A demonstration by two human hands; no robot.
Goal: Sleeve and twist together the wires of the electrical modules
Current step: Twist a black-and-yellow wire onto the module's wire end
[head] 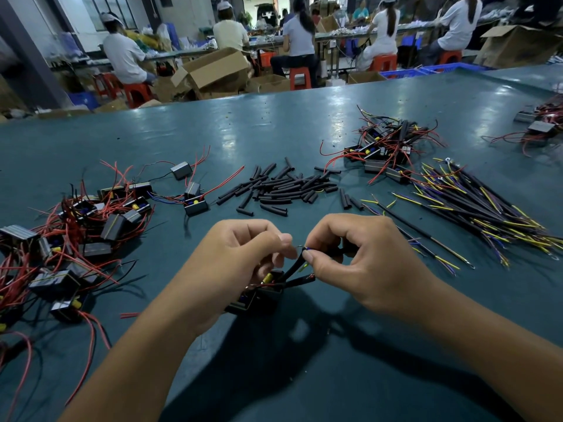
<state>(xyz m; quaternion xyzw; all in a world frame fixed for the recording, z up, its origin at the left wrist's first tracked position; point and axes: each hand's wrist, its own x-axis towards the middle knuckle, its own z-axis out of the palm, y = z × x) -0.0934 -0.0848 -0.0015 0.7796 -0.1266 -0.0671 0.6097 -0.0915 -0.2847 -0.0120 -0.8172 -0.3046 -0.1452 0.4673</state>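
Both hands work close together above the tabletop (pixel 304 129), fingers curled. The left hand (pixel 243 257) pinches a bare wire end between thumb and forefinger, and the right hand (pixel 350 257) pinches the meeting wire tips (pixel 301 247) from the other side, its grip closed on a black sleeved wire that runs under its fingers. The two pinches almost touch. Just below the grip, a black module (pixel 259 296) with a yellow part on top hangs or rests under the left palm; I cannot tell whether it touches the tabletop. Two dark sleeved wires (pixel 292 271) rise from it to the fingertips, one showing a red end near the right thumb. Beyond the grip lies a loose heap of short black sleeves (pixel 283 187). To the left of the grip sits a pile of modules (pixel 76 233) tangled in red wires. To the right of the grip, a fan of long black leads (pixel 475 205) with yellow and purple ends is spread out, and farther beyond them is a second heap of modules (pixel 384 150). Far behind, people (pixel 300 35) sit on red stools at long benches among cardboard boxes (pixel 213 68).
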